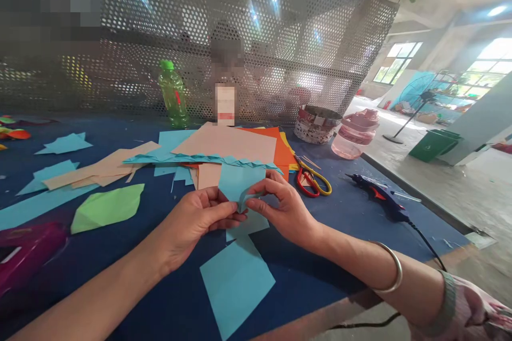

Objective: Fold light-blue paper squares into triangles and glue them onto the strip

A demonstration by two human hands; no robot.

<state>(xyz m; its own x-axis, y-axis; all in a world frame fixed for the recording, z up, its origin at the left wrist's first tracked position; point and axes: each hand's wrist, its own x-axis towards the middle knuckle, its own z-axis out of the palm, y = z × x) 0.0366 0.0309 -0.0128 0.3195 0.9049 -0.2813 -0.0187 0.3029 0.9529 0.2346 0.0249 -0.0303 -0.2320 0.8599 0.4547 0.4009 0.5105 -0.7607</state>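
Observation:
Both hands pinch one piece of light blue paper (240,180) at its lower edge, where it bends between the fingertips. My left hand (204,210) grips the lower left side, and my right hand (282,202) the lower right. Just beyond, a long blue strip with a zigzag folded edge (208,159) lies across a stack of pale pink paper (228,143) and orange paper (272,136). Nearest to me is a loose blue square sheet (238,282), with another blue piece (258,224) partly hidden under my hands.
Scissors (312,178), a glue gun (378,196) with a cord, a pink water bottle (354,133) and a round tin (318,123) are at right. A green bottle (173,93) stands by the perforated panel (256,53). Green paper (108,206) and a magenta object (32,253) lie left.

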